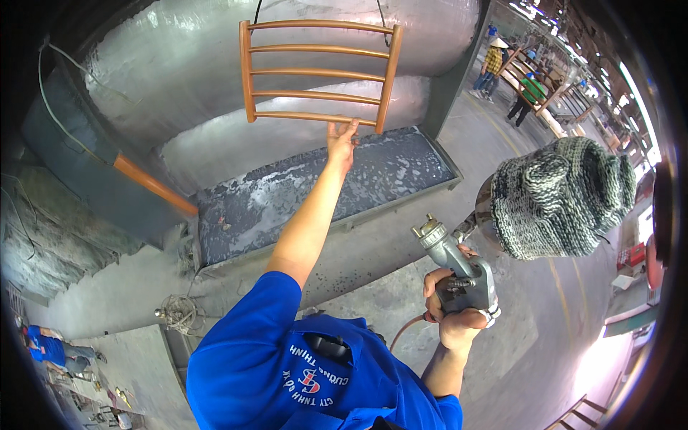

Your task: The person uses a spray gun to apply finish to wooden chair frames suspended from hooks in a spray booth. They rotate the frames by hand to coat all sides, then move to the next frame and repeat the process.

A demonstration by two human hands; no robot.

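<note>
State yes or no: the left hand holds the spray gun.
No, the right hand grips the spray gun, while the left hand holds the slatted wooden frame.

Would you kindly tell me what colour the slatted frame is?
The frame is orange-brown, seen best in the head view.

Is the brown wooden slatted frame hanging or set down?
Hanging: thin dark hangers reach up from the frame, whose bottom rail the left hand holds.

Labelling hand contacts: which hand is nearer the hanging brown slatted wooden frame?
Left. The left hand is at the frame, touching its bottom rail. The right hand is farther off, below and to the right in the picture, gripping a grey metal spray gun.
</note>
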